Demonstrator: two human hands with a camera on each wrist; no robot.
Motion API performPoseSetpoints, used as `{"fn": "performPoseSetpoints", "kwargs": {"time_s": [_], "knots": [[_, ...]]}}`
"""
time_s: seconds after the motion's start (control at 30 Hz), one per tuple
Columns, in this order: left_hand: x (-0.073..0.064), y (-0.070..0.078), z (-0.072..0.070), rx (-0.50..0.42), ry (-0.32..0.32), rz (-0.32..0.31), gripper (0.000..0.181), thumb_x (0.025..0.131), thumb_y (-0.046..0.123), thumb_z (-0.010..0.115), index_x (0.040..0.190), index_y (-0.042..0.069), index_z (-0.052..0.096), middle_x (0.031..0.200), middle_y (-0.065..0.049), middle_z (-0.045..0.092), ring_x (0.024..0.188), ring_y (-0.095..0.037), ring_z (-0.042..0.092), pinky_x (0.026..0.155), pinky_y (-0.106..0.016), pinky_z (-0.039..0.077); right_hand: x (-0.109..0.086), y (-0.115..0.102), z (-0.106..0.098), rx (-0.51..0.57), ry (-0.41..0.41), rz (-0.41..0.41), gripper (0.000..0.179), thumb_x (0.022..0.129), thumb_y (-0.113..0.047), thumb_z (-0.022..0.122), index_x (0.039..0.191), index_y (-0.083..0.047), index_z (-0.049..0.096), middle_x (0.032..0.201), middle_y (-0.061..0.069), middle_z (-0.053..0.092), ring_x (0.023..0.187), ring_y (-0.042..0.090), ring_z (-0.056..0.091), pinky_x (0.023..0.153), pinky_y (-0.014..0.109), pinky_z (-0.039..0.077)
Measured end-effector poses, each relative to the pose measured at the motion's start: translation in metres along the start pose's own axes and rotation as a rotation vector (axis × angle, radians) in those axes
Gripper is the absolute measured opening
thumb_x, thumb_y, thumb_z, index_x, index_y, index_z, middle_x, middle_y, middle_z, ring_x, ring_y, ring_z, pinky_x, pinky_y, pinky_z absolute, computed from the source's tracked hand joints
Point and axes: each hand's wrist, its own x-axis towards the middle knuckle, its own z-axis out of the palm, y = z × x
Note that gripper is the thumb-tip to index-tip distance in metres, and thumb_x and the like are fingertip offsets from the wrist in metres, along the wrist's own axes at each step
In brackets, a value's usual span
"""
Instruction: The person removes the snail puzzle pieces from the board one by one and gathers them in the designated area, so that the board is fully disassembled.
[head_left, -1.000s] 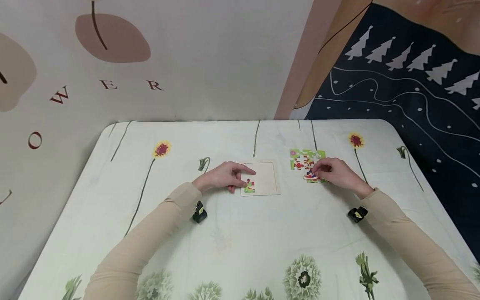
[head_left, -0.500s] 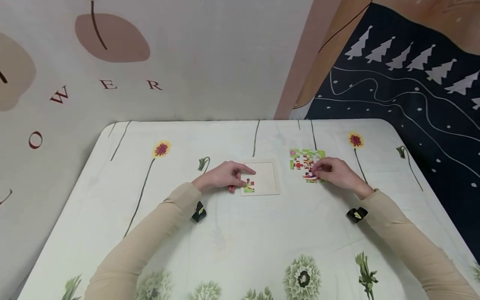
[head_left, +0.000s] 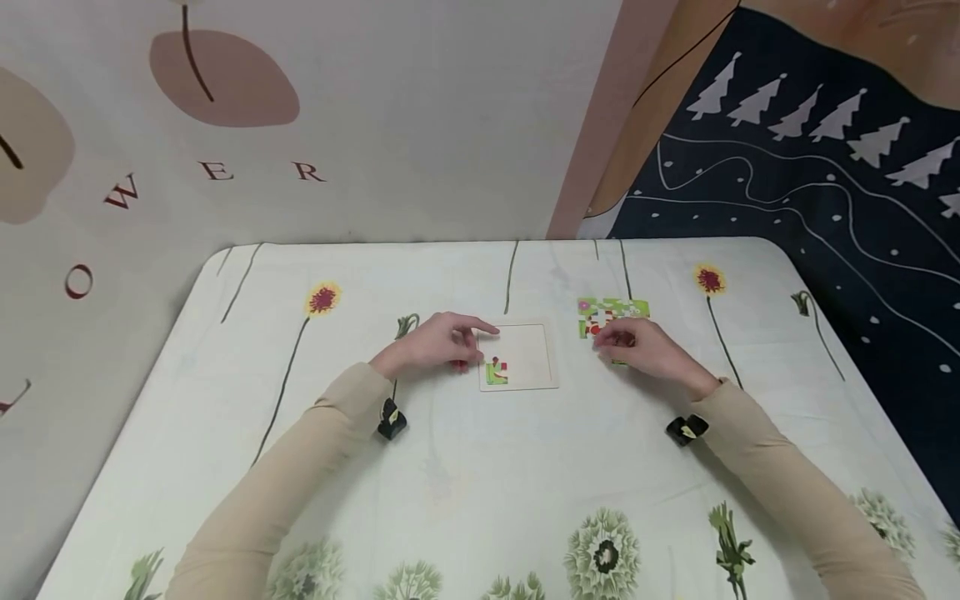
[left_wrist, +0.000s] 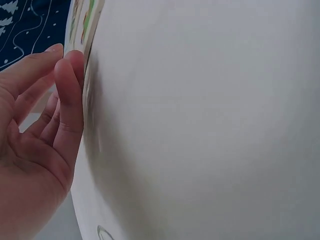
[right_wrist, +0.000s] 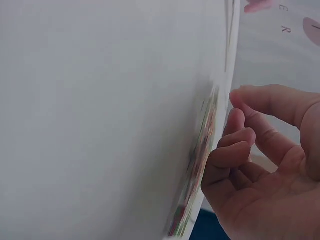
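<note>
A shallow pale puzzle tray lies near the middle of the table, with a green, red and white jigsaw piece in its near left corner. My left hand is at the tray's left side, index finger stretched out over the rim. Its thumb is apart from the piece. My right hand is over the near part of a group of jigsaw pieces to the right of the tray. Thumb and fingertips are drawn together there. Whether a piece is between them is hidden, in the right wrist view as well.
The table wears a white flower-print cloth. A printed wall hanging rises behind its far edge, and a dark one with trees stands at the right. Black wrist cameras sit under both forearms.
My left hand has drawn back leftward, its thumb leaving the piece in the tray. My right hand has shifted left over the pieces, and the shoe-pictured piece at its fingertips is now hidden.
</note>
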Motion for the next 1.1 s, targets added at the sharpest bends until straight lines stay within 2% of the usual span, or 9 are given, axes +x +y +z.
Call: {"fn": "performPoseSetpoints", "kwargs": {"time_s": [0.13,0.37,0.63,0.87,1.1], "knots": [[0.000,0.000,-0.003,0.014,0.025,-0.011,0.043,0.091,0.005,0.068,0.134,0.009,0.062,0.077,-0.007,0.068,0.061,-0.015,0.060,0.065,-0.025,0.050,0.005,-0.007,0.007,0.013,-0.004,-0.020,0.014,0.094,-0.010,0.067,0.104,-0.002,0.072,0.097,0.012,0.068,0.077,0.014,0.050,0.065,0.024,0.042],[0.005,-0.004,-0.006,0.002,0.062,-0.031,0.043,0.091,0.003,0.068,0.133,0.009,0.063,0.082,-0.007,0.068,0.063,-0.013,0.061,0.065,-0.025,0.052,0.015,-0.021,0.021,0.026,-0.019,-0.059,0.013,0.092,-0.005,0.065,0.102,-0.005,0.073,0.093,0.010,0.068,0.078,0.017,0.052,0.068,0.025,0.043],[0.010,-0.009,-0.009,-0.023,0.054,-0.058,0.045,0.091,0.007,0.070,0.135,0.009,0.061,0.071,-0.002,0.062,0.057,-0.012,0.054,0.061,-0.023,0.046,0.023,-0.037,0.035,0.071,-0.056,-0.089,0.014,0.091,-0.003,0.064,0.103,-0.003,0.072,0.098,0.013,0.069,0.081,0.015,0.057,0.072,0.026,0.047],[0.014,-0.012,-0.008,-0.012,0.064,-0.082,0.046,0.090,0.009,0.071,0.135,0.012,0.062,0.071,0.001,0.062,0.054,-0.009,0.053,0.057,-0.022,0.044,0.030,-0.050,0.045,0.105,-0.130,-0.097,0.017,0.091,-0.002,0.064,0.106,-0.001,0.070,0.100,0.014,0.070,0.082,0.015,0.056,0.073,0.026,0.047],[0.015,-0.016,-0.008,-0.028,0.052,-0.068,0.046,0.090,0.007,0.071,0.135,0.012,0.061,0.069,0.000,0.060,0.053,-0.010,0.054,0.058,-0.022,0.046,0.037,-0.058,0.054,0.134,-0.203,-0.082,0.019,0.092,-0.007,0.065,0.110,-0.002,0.069,0.106,0.013,0.069,0.083,0.016,0.054,0.074,0.026,0.044]]}}
